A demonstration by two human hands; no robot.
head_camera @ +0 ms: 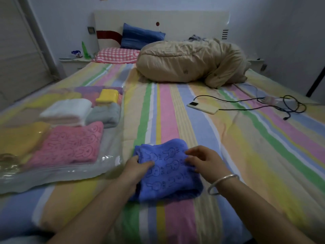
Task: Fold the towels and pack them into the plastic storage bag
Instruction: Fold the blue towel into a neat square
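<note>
A folded blue towel (167, 171) with a bunny print lies on the striped bed in front of me. My left hand (136, 169) grips its left edge, thumb on top and fingers under the fold. My right hand (205, 162), a silver bangle on its wrist, rests on the towel's right side with fingers curled onto the cloth. To the left lies the clear plastic storage bag (84, 175), its mouth toward me. Inside it sit a pink bunny towel (70, 143), a white one (66, 110), a grey one (105, 114), a yellow one (107, 95) and others.
A phone (203, 107) on a black charging cable (274, 104) lies to the right on the striped sheet (246, 147). A bundled beige duvet (191, 62) and pillows (116, 56) fill the head of the bed. A nightstand (75, 63) stands at the far left.
</note>
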